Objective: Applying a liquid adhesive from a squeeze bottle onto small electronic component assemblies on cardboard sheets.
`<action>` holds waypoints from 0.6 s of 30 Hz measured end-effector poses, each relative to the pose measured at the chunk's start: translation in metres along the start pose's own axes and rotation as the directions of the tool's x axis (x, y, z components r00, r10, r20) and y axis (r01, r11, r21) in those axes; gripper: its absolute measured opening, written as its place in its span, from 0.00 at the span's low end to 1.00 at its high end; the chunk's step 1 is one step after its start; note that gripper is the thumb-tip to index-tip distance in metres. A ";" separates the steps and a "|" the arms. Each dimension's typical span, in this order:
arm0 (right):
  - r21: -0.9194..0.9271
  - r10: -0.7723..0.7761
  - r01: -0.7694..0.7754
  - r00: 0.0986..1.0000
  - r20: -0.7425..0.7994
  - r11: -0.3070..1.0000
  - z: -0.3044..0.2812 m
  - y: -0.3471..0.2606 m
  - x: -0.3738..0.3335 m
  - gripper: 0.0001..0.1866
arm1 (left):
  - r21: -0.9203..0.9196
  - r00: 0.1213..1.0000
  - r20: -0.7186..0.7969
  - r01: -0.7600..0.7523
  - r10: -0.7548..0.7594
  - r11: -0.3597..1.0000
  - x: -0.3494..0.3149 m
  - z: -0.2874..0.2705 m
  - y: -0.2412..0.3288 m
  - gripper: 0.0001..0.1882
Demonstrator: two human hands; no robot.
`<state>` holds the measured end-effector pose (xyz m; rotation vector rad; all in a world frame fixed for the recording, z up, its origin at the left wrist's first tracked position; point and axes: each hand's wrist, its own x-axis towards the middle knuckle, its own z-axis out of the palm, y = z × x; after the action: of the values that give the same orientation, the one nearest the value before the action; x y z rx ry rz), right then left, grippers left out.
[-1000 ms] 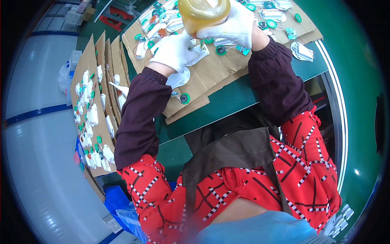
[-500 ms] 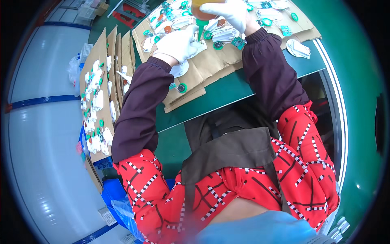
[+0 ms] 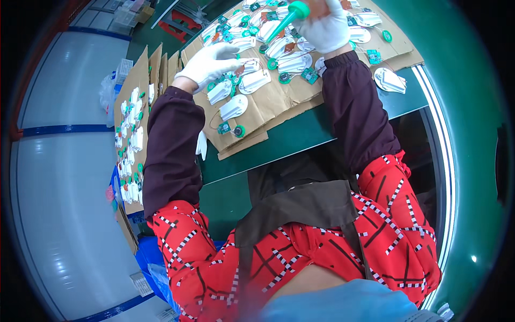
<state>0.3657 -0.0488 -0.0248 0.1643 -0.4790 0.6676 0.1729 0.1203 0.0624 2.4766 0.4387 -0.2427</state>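
Observation:
My right hand point(image 3: 330, 31), in a white glove, grips a squeeze bottle point(image 3: 299, 11) with an amber body and a long green nozzle. The bottle is tilted, its tip slanting down left over the parts. My left hand point(image 3: 212, 64), also gloved, is held with fingers apart over the left side of a cardboard sheet point(image 3: 279, 102). Close to its fingertips lies a white plastic shell point(image 3: 254, 81). Several similar shells are spread over the cardboard, with small green circuit boards point(image 3: 309, 75) and round green-rimmed pieces point(image 3: 239, 131) wired to them.
Upright cardboard sheets point(image 3: 140, 72) carrying more white shells stand left of the green table point(image 3: 306, 126). One white shell point(image 3: 390, 80) sits at the table's right edge. A blue bin point(image 3: 147, 252) is at the lower left, and a red stool point(image 3: 179, 24) is beyond.
My left hand has moved left, off the shell it was over, and its fingers have spread. The right hand has come nearer, and the bottle has swung from nozzle-down to slanting left.

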 end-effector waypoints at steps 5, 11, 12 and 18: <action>-0.412 -0.079 0.109 0.993 0.089 0.905 -0.003 0.000 -0.002 0.15 | 0.052 0.997 -0.079 -0.012 0.016 0.999 0.005 0.009 -0.008 0.23; -0.065 0.090 -0.089 0.996 0.013 0.994 0.004 0.004 -0.005 0.17 | 0.404 0.963 -0.180 -0.114 0.201 0.908 0.005 0.019 -0.020 0.17; -0.089 0.087 -0.088 0.996 -0.023 0.992 0.006 0.003 -0.006 0.17 | 0.403 0.962 -0.187 -0.110 0.199 0.909 0.006 0.020 -0.020 0.17; -0.067 0.028 -0.032 0.997 -0.070 0.997 -0.026 -0.001 -0.001 0.19 | 0.494 0.969 -0.111 -0.139 0.221 0.858 0.021 0.024 -0.014 0.11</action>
<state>0.3752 -0.0419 -0.0480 0.0691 -0.4377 0.6832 0.1856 0.1220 0.0295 3.0264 0.2233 -0.0733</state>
